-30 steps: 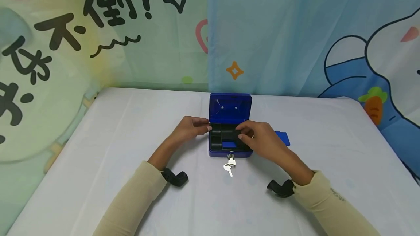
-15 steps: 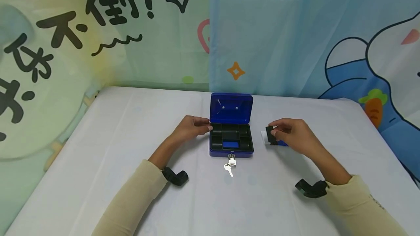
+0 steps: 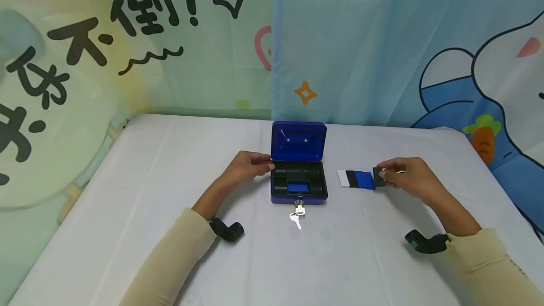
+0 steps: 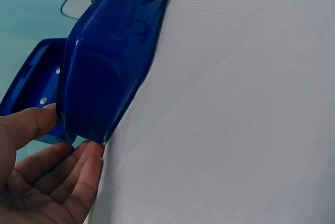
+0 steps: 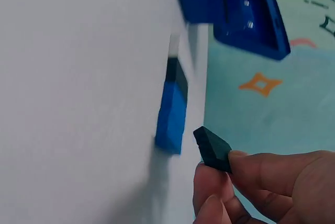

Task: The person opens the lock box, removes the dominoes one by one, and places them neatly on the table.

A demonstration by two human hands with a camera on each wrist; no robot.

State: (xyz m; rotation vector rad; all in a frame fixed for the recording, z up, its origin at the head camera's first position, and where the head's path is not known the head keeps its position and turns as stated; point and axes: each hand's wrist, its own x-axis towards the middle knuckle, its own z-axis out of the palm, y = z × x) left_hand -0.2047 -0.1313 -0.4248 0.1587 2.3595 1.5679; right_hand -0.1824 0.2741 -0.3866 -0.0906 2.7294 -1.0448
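In the head view a dark blue cash box (image 3: 299,199) stands with its lid (image 3: 298,140) raised, a black tray inside and keys (image 3: 296,215) in its front lock. My left hand (image 3: 250,164) rests at the box's left side. Its thumb touches the upper edge and its fairly straight fingers meet the lower corner in the left wrist view. Between thumb and fingers, my right hand (image 3: 410,176) pinches a small black rectangular block (image 5: 213,149). That block is beside the right end of a row of small flat blocks: white (image 3: 342,178), black (image 3: 352,178) and blue (image 3: 364,180).
A white cloth (image 3: 318,263) covers the table. Behind it hang printed curtains (image 3: 348,60), close to the box's raised lid. Each sleeve cuff has a black wrist mount (image 3: 227,230) beside it. The row of blocks lies right of the box.
My right hand has gone from inside the box to the right, carrying the black block past the row to its right end. My left hand has stayed at the box.
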